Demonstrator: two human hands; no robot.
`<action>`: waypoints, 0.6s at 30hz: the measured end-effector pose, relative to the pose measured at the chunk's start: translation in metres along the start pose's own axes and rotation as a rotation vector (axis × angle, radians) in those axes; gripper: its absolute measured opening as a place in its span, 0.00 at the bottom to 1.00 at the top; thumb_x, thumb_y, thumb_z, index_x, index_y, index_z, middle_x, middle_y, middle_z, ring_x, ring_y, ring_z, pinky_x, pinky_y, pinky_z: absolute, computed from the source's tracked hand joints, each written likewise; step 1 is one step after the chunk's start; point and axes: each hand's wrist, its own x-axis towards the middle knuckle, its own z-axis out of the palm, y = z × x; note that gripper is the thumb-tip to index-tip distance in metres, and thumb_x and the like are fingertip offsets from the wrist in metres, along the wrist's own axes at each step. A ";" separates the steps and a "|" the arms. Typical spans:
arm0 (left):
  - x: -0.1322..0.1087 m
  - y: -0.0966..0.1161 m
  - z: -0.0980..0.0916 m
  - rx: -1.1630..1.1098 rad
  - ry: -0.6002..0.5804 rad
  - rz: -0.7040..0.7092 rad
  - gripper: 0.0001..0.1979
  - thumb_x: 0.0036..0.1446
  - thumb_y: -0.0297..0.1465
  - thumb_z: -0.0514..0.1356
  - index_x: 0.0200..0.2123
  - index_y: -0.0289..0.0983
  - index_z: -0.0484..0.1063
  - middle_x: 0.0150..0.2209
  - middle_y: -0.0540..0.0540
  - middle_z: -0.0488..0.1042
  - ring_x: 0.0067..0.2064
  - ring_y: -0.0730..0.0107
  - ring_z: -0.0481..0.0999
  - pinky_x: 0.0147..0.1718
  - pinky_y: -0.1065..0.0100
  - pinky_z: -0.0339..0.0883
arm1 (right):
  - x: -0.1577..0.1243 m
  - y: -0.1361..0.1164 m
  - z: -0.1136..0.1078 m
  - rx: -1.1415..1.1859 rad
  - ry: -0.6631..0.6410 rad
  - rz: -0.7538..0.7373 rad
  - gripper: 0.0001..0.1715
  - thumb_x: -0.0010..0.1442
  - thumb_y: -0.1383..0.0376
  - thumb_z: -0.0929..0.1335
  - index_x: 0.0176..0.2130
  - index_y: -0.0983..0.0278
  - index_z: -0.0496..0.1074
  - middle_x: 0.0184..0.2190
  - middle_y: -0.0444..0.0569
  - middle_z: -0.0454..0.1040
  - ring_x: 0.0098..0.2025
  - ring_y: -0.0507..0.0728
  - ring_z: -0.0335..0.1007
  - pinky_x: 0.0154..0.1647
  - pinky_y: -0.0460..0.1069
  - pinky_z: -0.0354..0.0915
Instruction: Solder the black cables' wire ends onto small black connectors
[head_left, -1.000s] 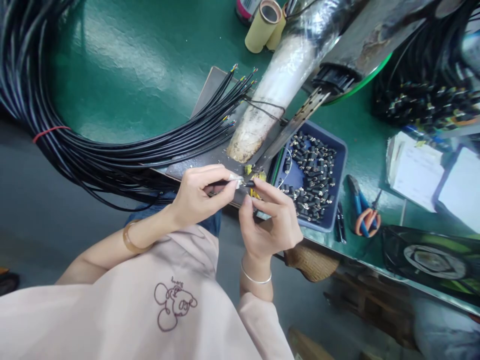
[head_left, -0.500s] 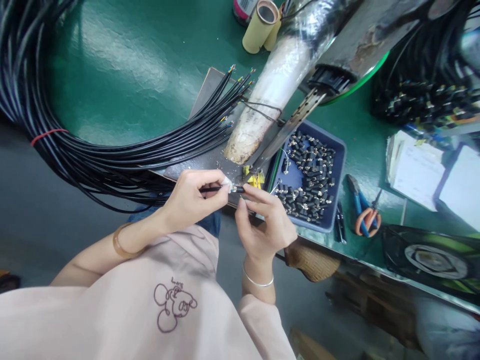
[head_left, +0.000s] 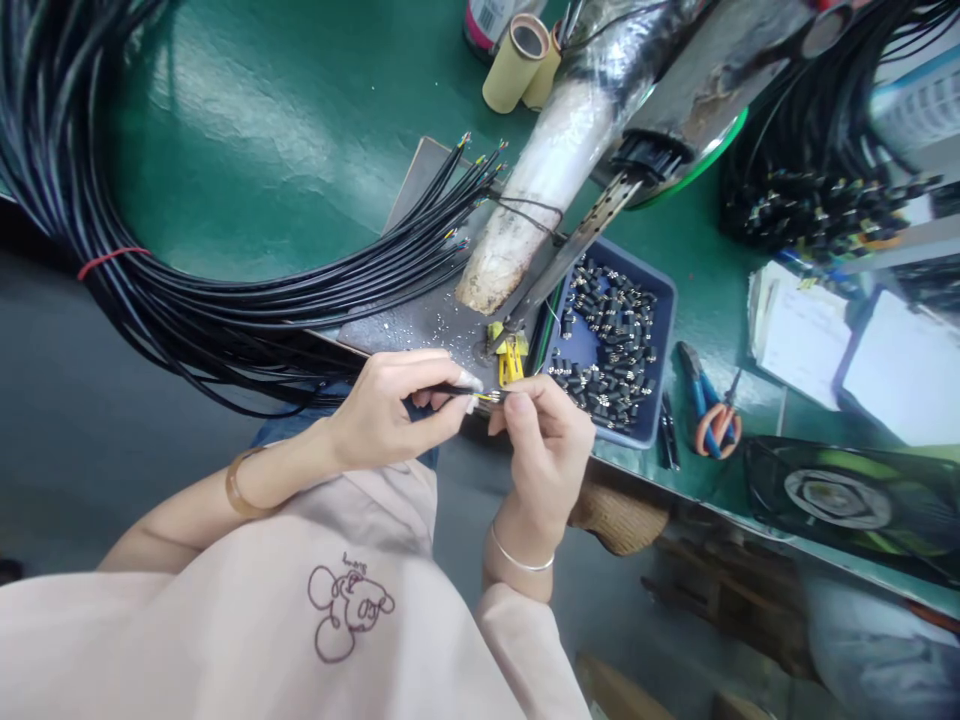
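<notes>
My left hand [head_left: 394,405] pinches the end of a thin black cable [head_left: 448,391] just off the near edge of the green bench. Coloured wire tips stick out of the cable towards my right hand [head_left: 546,440]. That hand is curled closed, its fingertips pressed on the wire tips; I cannot make out what is inside it. A bundle of black cables [head_left: 225,310] loops in from the left, its stripped ends fanned over a grey metal plate [head_left: 420,320]. Just beyond my hands a small yellow fixture [head_left: 510,358] sits under a long metal tool arm [head_left: 570,250].
A blue tray [head_left: 660,320] of small black connectors stands right of the fixture. Orange-and-blue pliers [head_left: 709,415] lie beside it. Papers [head_left: 802,335], more black cables [head_left: 817,200], tape rolls [head_left: 517,60] and a wrapped machine arm [head_left: 555,170] crowd the back right. A coiled reel [head_left: 836,495] lies at the right edge.
My right fingers have curled in and closed on the cable's wire tips. Both hands have dropped slightly towards me, and the view has shifted a little to the right.
</notes>
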 end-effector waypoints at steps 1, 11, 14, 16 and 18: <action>-0.001 0.001 -0.001 -0.027 0.002 -0.038 0.07 0.60 0.24 0.61 0.29 0.34 0.76 0.23 0.52 0.69 0.24 0.78 0.64 0.24 0.74 0.61 | -0.001 0.001 0.002 -0.011 0.028 -0.036 0.20 0.72 0.56 0.65 0.29 0.61 0.71 0.19 0.37 0.69 0.19 0.48 0.63 0.22 0.44 0.60; -0.008 -0.002 -0.008 -0.021 0.049 -0.015 0.04 0.62 0.25 0.65 0.35 0.31 0.81 0.26 0.49 0.76 0.25 0.77 0.69 0.25 0.74 0.64 | -0.018 0.010 0.004 -0.256 0.253 -0.210 0.10 0.68 0.60 0.70 0.48 0.58 0.78 0.21 0.37 0.72 0.18 0.48 0.64 0.19 0.44 0.58; -0.013 -0.006 -0.006 0.188 0.065 0.184 0.05 0.65 0.23 0.63 0.38 0.31 0.80 0.28 0.46 0.79 0.28 0.74 0.75 0.30 0.73 0.68 | -0.020 0.000 0.004 -0.251 0.192 -0.118 0.08 0.65 0.61 0.72 0.45 0.59 0.79 0.22 0.37 0.72 0.18 0.47 0.60 0.19 0.43 0.57; -0.016 -0.008 -0.004 0.330 0.083 0.281 0.06 0.66 0.23 0.61 0.40 0.31 0.79 0.29 0.45 0.80 0.30 0.71 0.77 0.33 0.71 0.71 | -0.020 -0.007 0.007 -0.266 0.175 -0.082 0.03 0.64 0.63 0.73 0.39 0.60 0.79 0.22 0.37 0.73 0.18 0.45 0.57 0.20 0.43 0.57; -0.017 -0.009 -0.003 0.452 0.102 0.332 0.07 0.67 0.23 0.59 0.41 0.32 0.78 0.29 0.46 0.79 0.30 0.71 0.77 0.34 0.71 0.71 | -0.019 -0.011 0.012 -0.248 0.177 -0.022 0.04 0.64 0.64 0.72 0.35 0.61 0.78 0.21 0.37 0.71 0.18 0.45 0.55 0.20 0.43 0.56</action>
